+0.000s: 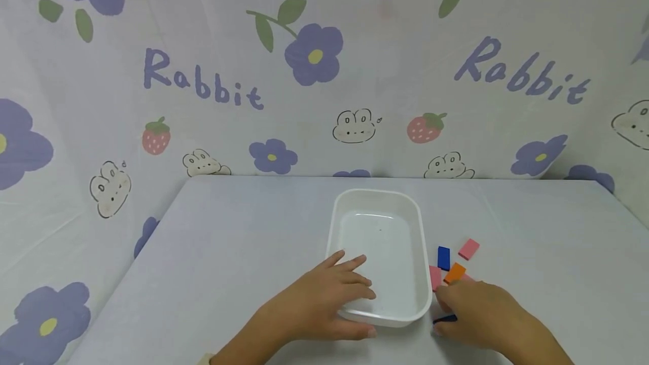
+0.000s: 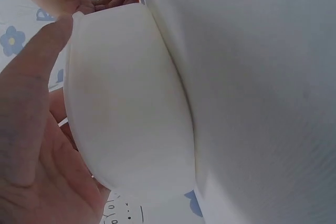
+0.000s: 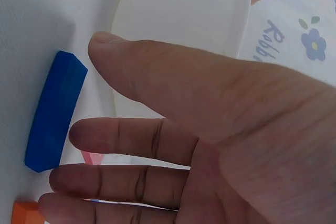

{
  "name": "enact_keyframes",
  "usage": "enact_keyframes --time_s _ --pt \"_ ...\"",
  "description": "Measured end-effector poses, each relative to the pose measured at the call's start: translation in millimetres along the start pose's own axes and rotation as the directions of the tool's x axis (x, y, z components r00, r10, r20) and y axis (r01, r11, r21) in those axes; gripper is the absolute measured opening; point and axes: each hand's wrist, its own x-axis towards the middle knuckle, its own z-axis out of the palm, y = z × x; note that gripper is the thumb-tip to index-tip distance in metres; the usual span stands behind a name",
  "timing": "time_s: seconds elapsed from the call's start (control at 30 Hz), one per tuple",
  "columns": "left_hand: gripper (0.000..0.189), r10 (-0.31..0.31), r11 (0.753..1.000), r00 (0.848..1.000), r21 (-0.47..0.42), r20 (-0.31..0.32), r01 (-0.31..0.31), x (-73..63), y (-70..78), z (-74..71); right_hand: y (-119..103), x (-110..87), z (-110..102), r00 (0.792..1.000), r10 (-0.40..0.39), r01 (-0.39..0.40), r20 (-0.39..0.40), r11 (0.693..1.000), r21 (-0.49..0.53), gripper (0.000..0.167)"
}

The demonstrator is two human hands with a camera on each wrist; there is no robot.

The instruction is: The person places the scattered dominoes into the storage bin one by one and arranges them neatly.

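A white rectangular tray [image 1: 425, 258] sits on the table. Across its near left rim lies my left hand [image 1: 329, 297], fingers spread over the inside and thumb outside the near end. The left wrist view shows that thumb [image 2: 50, 51] at the rim, beside the tray's outer wall [image 2: 128, 98]. To the right of the tray, my right hand [image 1: 481, 311] reaches down around a dark blue block [image 1: 445, 318]. In the right wrist view its thumb and fingers stand apart, with the blue block [image 3: 55, 113] just beyond the fingertips and an orange block [image 3: 27, 213] below it.
Beyond the right hand lie another blue block [image 1: 443, 258], an orange block [image 1: 455, 272] and a pink block [image 1: 469, 249]. One more pink block [image 1: 435, 278] is close against the tray's right side. A patterned cloth [image 1: 380, 78] hangs behind the table [image 1: 243, 230].
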Motion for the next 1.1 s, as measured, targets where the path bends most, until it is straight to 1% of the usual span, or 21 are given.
enact_keyframes --time_s 0.07,0.17,0.27,0.33,0.4,0.43,0.5,0.57,0.67,0.77,0.83,0.93,1.03,1.1 --pt "0.042 0.007 0.999 1.000 0.031 0.006 -0.007 0.6 1.1 0.8 -0.9 0.5 1.2 1.000 -0.007 0.007 -0.002 1.000 0.004 0.036" --pt "0.032 0.030 0.995 1.000 0.094 0.000 -0.030 1.5 3.3 2.6 -1.9 0.9 3.3 1.000 0.006 -0.006 0.004 1.000 0.008 0.036" --pt "0.022 0.094 0.983 0.995 0.162 -0.044 -0.086 2.7 4.9 5.8 -2.3 2.6 5.0 1.000 0.014 -0.014 0.016 1.000 0.010 0.036" --pt "0.016 0.141 0.971 0.987 0.204 -0.076 -0.123 3.5 5.9 8.1 -2.5 3.9 5.5 0.999 0.020 -0.020 0.025 1.000 0.017 0.036" --pt "0.012 0.177 0.959 0.979 0.240 -0.101 -0.149 4.0 6.6 10.2 -2.4 5.0 6.4 0.999 0.018 -0.019 0.030 1.000 0.025 0.035" --pt "0.010 0.186 0.956 0.976 0.250 -0.110 -0.154 4.1 7.1 10.9 -2.6 5.5 6.6 0.999 0.020 -0.021 0.033 0.999 0.031 0.035" --pt "0.009 0.187 0.952 0.975 0.265 -0.116 -0.151 4.1 8.4 11.6 -2.9 5.9 7.0 0.999 0.027 -0.028 0.037 0.999 0.042 0.036" --pt "0.008 0.173 0.953 0.978 0.270 -0.117 -0.136 3.8 9.7 11.8 -3.6 5.6 7.6 0.999 0.029 -0.030 0.026 0.998 0.048 0.035" --pt "0.010 0.144 0.957 0.983 0.269 -0.113 -0.109 3.1 11.4 11.8 -4.2 3.1 10.1 0.999 -0.003 0.005 -0.045 0.999 0.040 0.030" --pt "0.013 0.124 0.962 0.987 0.258 -0.105 -0.093 2.4 12.8 11.8 -3.5 -0.1 13.0 0.991 -0.050 0.054 -0.122 0.998 0.023 0.027" --pt "0.014 0.115 0.965 0.988 0.247 -0.101 -0.087 1.9 13.5 11.5 -2.8 -1.2 14.1 0.987 -0.076 0.078 -0.145 0.997 0.011 0.030" --pt "0.017 0.113 0.967 0.987 0.241 -0.112 -0.083 1.5 14.3 10.9 -2.2 -1.5 14.2 0.986 -0.087 0.088 -0.145 0.996 0.000 0.033" --pt "0.026 0.116 0.969 0.984 0.232 -0.136 -0.082 1.2 13.9 11.3 -2.7 -0.4 13.1 0.989 -0.079 0.079 -0.124 0.997 -0.002 0.030" --pt "0.032 0.112 0.972 0.984 0.221 -0.141 -0.079 1.3 13.5 11.8 -3.4 0.6 11.8 0.993 -0.064 0.064 -0.100 0.998 0.004 0.028"
